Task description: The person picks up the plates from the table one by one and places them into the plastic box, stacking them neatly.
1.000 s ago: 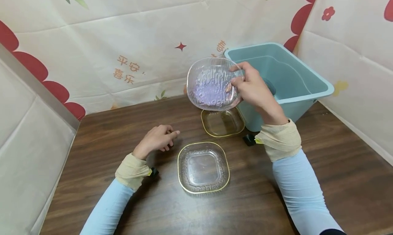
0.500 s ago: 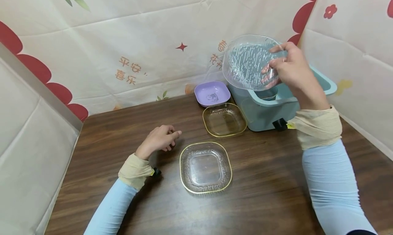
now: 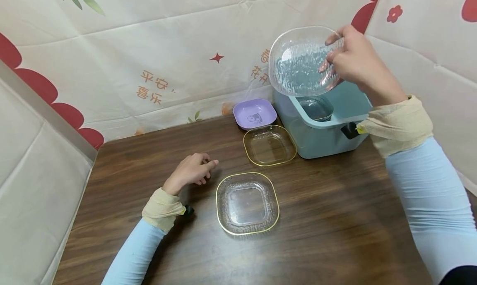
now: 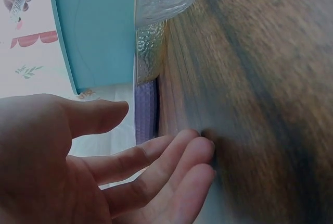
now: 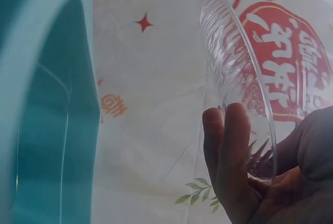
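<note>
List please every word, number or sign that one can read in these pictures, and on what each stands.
"平安喜乐" on the backdrop cloth, in orange, at.
Orange characters left of the clear bowl: partly hidden, unreadable.
Upside-down letters on the top edge: cut off.
Purple dish: a print, too small.

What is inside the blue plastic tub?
Inside the blue plastic tub one bowl-like dish is visible. The clear ribbed dish, held above by the right hand, and the tub's near wall cover the remaining interior.
</note>
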`<state>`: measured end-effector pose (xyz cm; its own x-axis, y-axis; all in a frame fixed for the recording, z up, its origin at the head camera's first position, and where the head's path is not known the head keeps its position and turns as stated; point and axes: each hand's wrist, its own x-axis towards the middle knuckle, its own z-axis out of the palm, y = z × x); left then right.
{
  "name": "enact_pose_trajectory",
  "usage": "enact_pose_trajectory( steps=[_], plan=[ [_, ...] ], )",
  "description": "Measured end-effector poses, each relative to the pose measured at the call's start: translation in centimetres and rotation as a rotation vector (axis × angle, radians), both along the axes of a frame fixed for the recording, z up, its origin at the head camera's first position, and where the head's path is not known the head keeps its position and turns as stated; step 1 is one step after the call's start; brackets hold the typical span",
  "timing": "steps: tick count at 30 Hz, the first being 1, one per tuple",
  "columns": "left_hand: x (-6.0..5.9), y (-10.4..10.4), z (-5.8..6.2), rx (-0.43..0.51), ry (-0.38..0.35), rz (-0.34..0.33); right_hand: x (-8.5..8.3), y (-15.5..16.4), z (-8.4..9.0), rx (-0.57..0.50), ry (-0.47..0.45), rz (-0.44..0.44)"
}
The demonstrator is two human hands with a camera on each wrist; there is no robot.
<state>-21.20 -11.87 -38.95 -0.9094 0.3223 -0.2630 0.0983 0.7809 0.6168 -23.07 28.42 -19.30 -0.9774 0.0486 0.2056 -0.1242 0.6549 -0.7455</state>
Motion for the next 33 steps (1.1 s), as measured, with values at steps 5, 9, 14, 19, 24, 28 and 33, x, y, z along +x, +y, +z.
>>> enact_pose_trajectory(
  steps=[5,9,14,19,24,28,33],
  plan=[
    [-0.1,0.1,0.0,0.003,-0.007,0.001,-1.7,0.4,0.8,0.139,-0.046,-0.029],
    [-0.2,0.2,0.0,0.012,-0.015,0.003,-3.4,1.4,0.8,0.197,-0.094,-0.054],
    [-0.2,0.1,0.1,0.011,-0.016,0.002,-5.7,3.5,0.7,0.126,-0.226,0.011],
    [-0.2,0.1,0.1,0.020,-0.025,0.006,-7.3,5.1,0.4,0.093,-0.314,0.035],
    [-0.2,0.2,0.0,0.021,-0.024,0.011,-8.2,6.1,0.1,0.155,-0.366,0.038],
    [-0.2,0.2,0.0,0.018,-0.024,0.010,-8.7,6.8,-0.4,0.217,-0.396,0.054],
    [-0.1,0.2,-0.1,0.012,-0.022,0.014,-9.6,7.1,-1.0,0.274,-0.440,0.046]
  ],
)
